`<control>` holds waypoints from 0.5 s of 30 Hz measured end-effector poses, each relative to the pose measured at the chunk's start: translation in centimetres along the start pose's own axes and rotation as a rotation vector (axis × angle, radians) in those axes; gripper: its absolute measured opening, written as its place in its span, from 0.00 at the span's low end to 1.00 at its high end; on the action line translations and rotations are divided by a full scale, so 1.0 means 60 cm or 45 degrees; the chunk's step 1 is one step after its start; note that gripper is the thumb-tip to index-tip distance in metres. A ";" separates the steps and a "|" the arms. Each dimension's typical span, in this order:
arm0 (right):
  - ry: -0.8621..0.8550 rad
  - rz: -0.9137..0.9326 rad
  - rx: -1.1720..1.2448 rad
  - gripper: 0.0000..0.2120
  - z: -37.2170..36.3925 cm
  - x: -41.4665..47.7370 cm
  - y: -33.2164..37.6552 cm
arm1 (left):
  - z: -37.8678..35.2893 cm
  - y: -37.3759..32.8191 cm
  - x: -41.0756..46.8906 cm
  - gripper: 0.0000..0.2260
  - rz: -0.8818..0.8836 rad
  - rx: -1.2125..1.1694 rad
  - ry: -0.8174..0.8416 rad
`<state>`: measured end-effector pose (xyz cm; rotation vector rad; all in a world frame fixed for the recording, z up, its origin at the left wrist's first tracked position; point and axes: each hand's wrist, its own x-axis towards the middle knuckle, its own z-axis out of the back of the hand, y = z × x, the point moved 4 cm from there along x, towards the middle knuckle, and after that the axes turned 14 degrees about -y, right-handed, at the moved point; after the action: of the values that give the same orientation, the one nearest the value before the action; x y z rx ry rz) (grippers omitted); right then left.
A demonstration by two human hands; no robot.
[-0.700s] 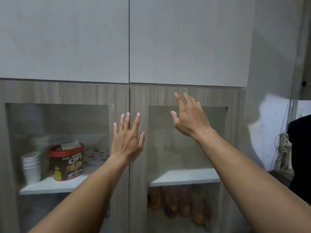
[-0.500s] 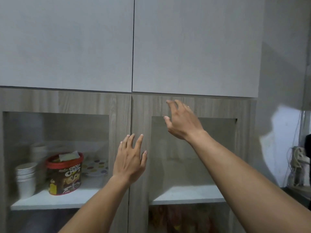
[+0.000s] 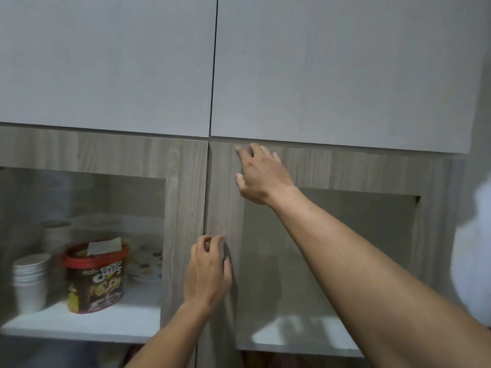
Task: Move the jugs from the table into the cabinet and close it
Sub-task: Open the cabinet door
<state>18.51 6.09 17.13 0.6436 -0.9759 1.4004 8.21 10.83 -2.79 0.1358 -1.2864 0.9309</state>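
Observation:
A tall cabinet fills the view, with two plain pale upper doors and two wood-grain lower doors that have glass panes. My right hand (image 3: 261,175) rests with curled fingers on the top of the right wood-grain door (image 3: 345,171), just under the upper right door (image 3: 345,70). My left hand (image 3: 208,272) has its fingertips on the inner edge of that right door, beside the gap to the left wood-grain door (image 3: 183,181). All doors look closed. Neither hand holds anything. No jugs and no table are in view.
Behind the left glass pane a white shelf (image 3: 87,322) carries a stack of paper cups (image 3: 29,280), a red-lidded Choco Chips tub (image 3: 95,277) and a dotted plate (image 3: 146,264). The right pane shows a bare white shelf (image 3: 297,338). A pale wall (image 3: 481,181) borders the cabinet's right side.
Both hands have moved forward onto the right lower door; the right hand rose to its top edge and the left curled at its inner edge. The view tilted upward and closer.

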 end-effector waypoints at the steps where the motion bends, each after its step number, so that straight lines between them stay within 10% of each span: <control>1: -0.019 0.007 -0.009 0.28 -0.001 0.004 -0.003 | -0.003 0.000 0.001 0.21 0.017 0.003 -0.018; 15: -0.041 -0.029 -0.040 0.29 0.011 0.025 -0.022 | 0.004 -0.006 -0.002 0.22 0.384 -0.102 -0.246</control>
<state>19.53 6.13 18.97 0.6541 -1.0115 1.3558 8.28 10.43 -2.67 -0.0336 -1.5495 1.1411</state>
